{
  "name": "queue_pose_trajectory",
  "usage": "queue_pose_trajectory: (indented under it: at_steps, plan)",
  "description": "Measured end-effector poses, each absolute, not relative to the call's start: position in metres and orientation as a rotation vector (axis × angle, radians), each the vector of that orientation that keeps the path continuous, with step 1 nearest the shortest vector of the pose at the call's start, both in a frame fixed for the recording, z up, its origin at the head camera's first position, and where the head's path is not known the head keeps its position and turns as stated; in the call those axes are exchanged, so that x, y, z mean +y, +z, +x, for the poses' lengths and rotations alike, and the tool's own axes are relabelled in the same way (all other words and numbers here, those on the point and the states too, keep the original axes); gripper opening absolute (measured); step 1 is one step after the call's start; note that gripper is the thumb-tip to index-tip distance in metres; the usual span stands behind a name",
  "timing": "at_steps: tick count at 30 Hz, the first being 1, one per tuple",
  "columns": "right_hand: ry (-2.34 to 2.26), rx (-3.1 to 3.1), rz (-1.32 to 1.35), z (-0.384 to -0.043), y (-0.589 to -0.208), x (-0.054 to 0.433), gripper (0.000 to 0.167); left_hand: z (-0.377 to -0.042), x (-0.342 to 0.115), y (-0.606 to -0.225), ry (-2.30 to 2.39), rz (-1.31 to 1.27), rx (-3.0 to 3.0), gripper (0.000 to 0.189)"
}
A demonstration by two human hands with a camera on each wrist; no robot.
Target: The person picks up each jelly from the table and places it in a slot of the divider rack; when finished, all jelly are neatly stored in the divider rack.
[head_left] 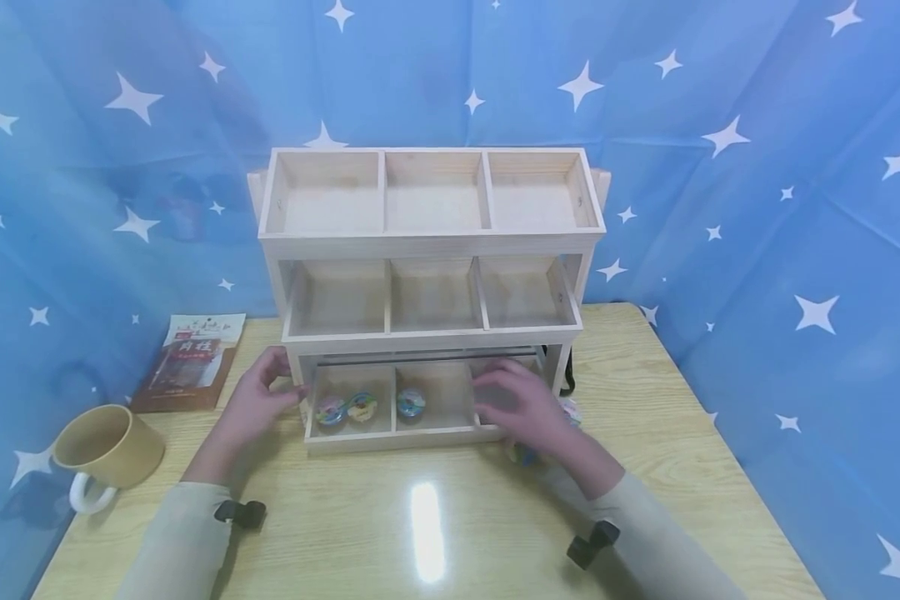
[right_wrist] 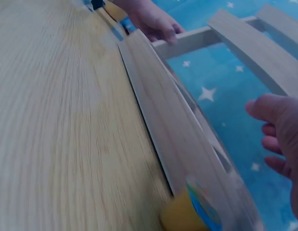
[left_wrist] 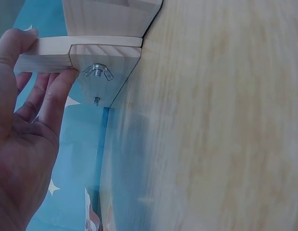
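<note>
A three-tier wooden shelf with three compartments per tier stands on the table. My left hand grips its left side frame, thumb on one face and fingers on the other, close to a wing nut. Over the bottom tier's right compartment, my right hand has loosely bent fingers and nothing between them. Two small lidded cups, one pinkish and one yellow, sit in the bottom left compartment. A blue-lidded cup is in the middle one. Another yellow cup stands by the shelf's front board.
A tan mug with a white handle stands at the left table edge. Behind it lies a brown printed packet. A starry blue curtain hangs behind the shelf. More small items show partly behind my right forearm.
</note>
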State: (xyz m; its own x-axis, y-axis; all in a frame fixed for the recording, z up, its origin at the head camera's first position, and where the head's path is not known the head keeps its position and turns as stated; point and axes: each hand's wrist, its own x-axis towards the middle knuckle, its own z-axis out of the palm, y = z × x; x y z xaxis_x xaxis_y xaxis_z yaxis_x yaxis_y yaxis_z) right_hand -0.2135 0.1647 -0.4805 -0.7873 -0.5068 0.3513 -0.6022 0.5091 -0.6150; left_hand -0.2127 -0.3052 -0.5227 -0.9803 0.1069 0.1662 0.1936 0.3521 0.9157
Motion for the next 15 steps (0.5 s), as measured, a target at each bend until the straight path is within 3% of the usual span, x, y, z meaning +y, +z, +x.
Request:
queue_pose_trajectory:
  at_steps: [15]
  plan:
    - [0.985,-2.595,0.722,-0.198,-0.493,0.264,0.039,-0.213,-0.304,-0.522,-1.725,-0.250,-2.518,0.051]
